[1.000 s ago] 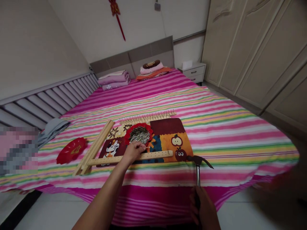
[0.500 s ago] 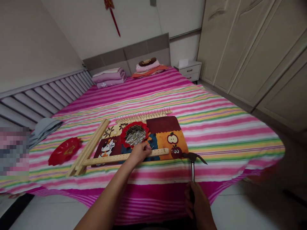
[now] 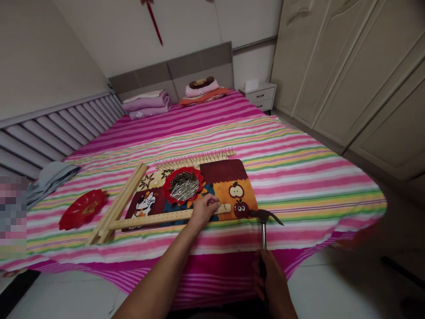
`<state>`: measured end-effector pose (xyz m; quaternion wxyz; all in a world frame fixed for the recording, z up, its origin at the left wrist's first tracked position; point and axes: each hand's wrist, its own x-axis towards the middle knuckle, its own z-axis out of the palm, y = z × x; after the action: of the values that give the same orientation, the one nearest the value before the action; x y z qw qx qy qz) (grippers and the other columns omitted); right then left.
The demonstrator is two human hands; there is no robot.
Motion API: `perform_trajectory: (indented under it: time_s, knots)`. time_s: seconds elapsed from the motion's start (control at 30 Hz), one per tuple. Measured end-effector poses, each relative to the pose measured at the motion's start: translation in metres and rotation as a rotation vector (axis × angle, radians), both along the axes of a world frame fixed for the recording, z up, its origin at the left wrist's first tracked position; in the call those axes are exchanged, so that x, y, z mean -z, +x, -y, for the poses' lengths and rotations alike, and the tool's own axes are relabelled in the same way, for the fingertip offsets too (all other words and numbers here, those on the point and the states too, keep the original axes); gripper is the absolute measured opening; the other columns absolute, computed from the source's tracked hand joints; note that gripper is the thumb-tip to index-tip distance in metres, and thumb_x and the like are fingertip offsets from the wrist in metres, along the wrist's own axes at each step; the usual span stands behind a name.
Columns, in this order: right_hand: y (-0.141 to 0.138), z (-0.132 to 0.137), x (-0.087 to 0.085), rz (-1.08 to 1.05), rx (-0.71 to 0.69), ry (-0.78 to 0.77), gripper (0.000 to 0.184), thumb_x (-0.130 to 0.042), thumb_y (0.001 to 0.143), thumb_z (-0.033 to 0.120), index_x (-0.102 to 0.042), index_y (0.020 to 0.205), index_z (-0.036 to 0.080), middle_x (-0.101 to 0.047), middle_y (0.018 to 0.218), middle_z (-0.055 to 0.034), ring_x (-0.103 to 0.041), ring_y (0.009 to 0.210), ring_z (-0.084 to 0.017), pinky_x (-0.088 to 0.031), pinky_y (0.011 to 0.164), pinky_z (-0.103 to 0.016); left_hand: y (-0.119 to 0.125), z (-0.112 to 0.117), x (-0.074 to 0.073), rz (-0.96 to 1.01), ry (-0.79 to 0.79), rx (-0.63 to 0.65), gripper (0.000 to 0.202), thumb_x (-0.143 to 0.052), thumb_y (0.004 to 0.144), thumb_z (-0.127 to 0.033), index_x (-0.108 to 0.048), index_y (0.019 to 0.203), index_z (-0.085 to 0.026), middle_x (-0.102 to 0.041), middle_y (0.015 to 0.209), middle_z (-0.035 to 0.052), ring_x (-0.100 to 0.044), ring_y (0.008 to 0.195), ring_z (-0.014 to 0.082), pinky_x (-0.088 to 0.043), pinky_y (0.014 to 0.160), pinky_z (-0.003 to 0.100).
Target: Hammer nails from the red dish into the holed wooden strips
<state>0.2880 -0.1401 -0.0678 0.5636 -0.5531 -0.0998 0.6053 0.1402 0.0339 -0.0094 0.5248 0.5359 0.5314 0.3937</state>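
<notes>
My left hand (image 3: 205, 209) rests closed on the right part of a holed wooden strip (image 3: 156, 219), fingers pinched as if on a small nail I cannot make out. My right hand (image 3: 270, 283) grips the handle of a claw hammer (image 3: 264, 221), whose head hovers just right of the strip's end. Behind the left hand stands a red scalloped dish (image 3: 183, 185) heaped with metal nails. Strip and dish lie on a colourful patchwork mat (image 3: 232, 186) on the striped bed (image 3: 299, 177).
A second wooden strip studded with upright nails (image 3: 195, 158) lies behind the mat. Two plain wooden bars (image 3: 121, 201) lie at the left, beside an empty red dish (image 3: 83, 209). Grey cloth (image 3: 49, 177), folded bedding (image 3: 146, 104), a nightstand (image 3: 259, 95) and wardrobes (image 3: 348, 75) surround the bed.
My left hand has slid rightward along the holed strip, from near its middle toward its right end. The hammer and right hand have held roughly in place; the view shifted slightly.
</notes>
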Motion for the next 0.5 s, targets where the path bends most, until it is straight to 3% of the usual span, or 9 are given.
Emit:
perform_trajectory:
  time_s: [0.17,0.5]
  knots:
    - [0.0001,0.0013,-0.0003,0.002,-0.003,0.007,0.041,-0.057,0.074,0.062,-0.048,0.074,0.022,-0.045,0.054,0.0085,-0.031,0.035,-0.005,-0.023,0.026,-0.015,-0.001,0.0012,0.0044,-0.054,0.043,0.024,0.02,-0.068,0.058,-0.032,-0.057,0.064,-0.017,-0.049,0.052,-0.0067,-0.041,0.048,0.0066,-0.031,0.048,0.019]
    - [-0.0006,0.0036,-0.0041,0.063,-0.007,-0.006,0.038,-0.053,0.077,0.06,-0.047,0.071,0.023,-0.044,0.053,0.0083,-0.031,0.035,-0.006,-0.024,0.026,-0.016,-0.0049,0.0076,0.006,-0.395,0.3,0.071,0.004,-0.061,0.07,-0.021,-0.062,0.067,-0.018,-0.051,0.062,-0.0039,-0.046,0.059,0.009,-0.035,0.058,0.021]
